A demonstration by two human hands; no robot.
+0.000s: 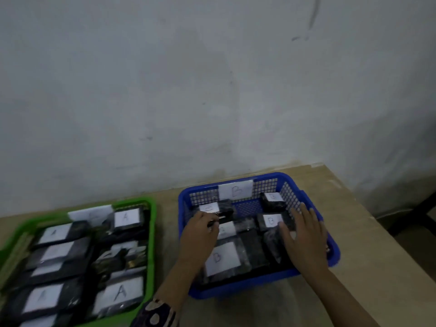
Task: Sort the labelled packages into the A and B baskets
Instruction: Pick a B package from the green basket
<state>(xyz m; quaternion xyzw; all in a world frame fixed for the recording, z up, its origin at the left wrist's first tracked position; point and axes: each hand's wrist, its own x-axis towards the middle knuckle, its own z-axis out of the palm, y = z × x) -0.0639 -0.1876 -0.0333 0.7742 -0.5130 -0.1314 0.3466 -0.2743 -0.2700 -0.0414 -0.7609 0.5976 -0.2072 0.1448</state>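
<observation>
The blue basket [257,285], tagged B on its far wall, holds several black packages with white B labels, such as one at the front left [223,258]. My left hand [198,234] reaches into its left side, fingers curled on the edge of a black package [226,210]. Spread flat, my right hand [305,237] rests on the packages at the basket's right side, next to a B package [271,220]. The green basket [151,232] at the left is packed with black packages labelled A [120,293].
Both baskets stand on a beige table [368,244] against a pale wall. The table's right edge runs diagonally at the right, with a dark frame [422,215] beyond it. A patterned sleeve [155,315] covers my left forearm.
</observation>
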